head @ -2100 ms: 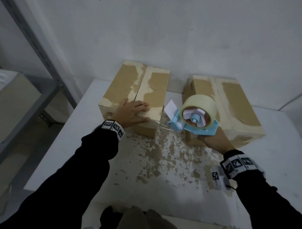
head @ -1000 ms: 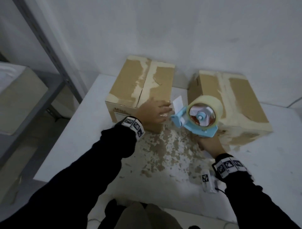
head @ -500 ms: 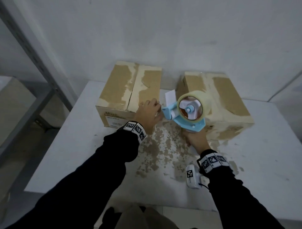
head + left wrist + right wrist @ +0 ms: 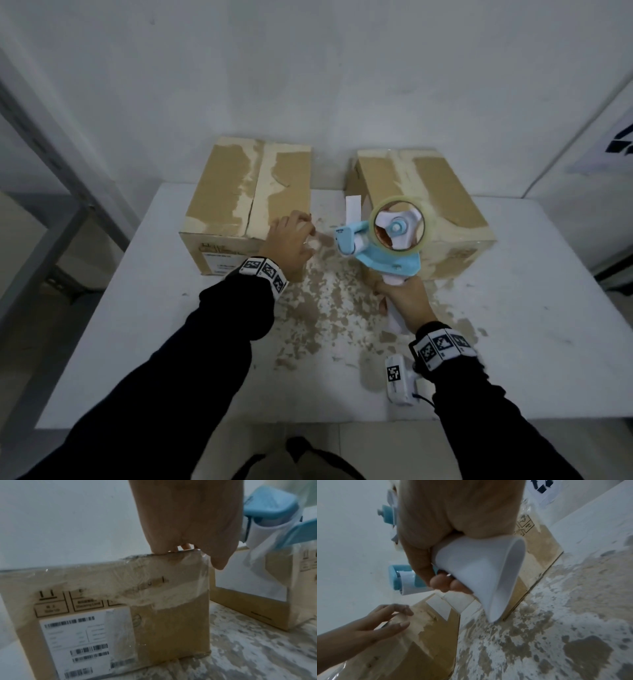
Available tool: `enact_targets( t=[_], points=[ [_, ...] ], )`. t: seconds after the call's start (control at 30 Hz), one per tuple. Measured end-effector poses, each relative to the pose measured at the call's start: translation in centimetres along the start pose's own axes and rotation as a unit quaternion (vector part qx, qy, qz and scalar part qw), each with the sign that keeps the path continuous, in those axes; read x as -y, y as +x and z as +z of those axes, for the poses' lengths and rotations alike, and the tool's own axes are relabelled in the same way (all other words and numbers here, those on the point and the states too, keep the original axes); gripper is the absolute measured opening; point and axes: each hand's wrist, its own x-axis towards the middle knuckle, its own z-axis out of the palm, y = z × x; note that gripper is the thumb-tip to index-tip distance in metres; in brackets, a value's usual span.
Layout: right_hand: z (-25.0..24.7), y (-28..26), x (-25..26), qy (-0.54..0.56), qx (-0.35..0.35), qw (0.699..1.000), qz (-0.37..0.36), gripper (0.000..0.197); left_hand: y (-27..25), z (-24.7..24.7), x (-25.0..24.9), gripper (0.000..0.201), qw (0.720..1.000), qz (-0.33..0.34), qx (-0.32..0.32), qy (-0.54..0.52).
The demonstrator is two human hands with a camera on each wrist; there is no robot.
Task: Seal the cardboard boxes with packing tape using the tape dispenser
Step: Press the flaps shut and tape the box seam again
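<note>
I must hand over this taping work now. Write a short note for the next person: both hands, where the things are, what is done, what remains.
Left hand: fingers pressed on the top near right corner of the left cardboard box, holding down clear tape.
Right hand: grips the white handle of the blue tape dispenser, held in the air between the boxes.
Right cardboard box stands beside it on the white table.
Done: clear tape lies across the left box's front upper edge.
Left: its top centre seam seems untaped; the right box's state is unclear.
</note>
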Motion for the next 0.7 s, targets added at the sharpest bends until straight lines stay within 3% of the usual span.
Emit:
enact_targets(
  t=[0.1, 0.17, 0.3, 0.43, 0.57, 0.7],
  points=[
    [-1.1, -0.5, -0.1, -0.002, -0.039, 0.999, -0.015, 0.055, -0.3, -0.1, -0.1, 0.048, 1.0, 0.011, 0.019, 0.001],
    [-1.6, -1.1, 0.0, -0.002, -0.075, 0.997, -0.014, 0.066, -0.4, -0.4, -0.2, 0.055, 0.999, 0.014, 0.037, 0.002],
    [-2.4, -1.9, 0.2, -0.001, -0.125, 0.992, -0.019, 0.056, -0.6, -1.0, 0.2, 0.059, 0.998, 0.023, 0.062, -0.008],
    [-2.7, -2.6, -0.2, 0.017, -0.161, 0.987, -0.018, 0.01, -0.8, -1.6, 0.6, 0.057, 0.997, 0.035, 0.07, -0.023],
    [-3.1, -3.2, -1.0, 0.112, -0.199, 0.973, 0.02, 0.009, -0.9, -1.6, 0.5, 0.056, 0.997, 0.036, 0.074, -0.012],
    [-5.6, -3.0, -1.0, 0.204, -0.282, 0.937, 0.046, 0.014, -0.9, -1.3, -0.1, 0.057, 0.997, 0.008, 0.079, 0.009]
  ],
)
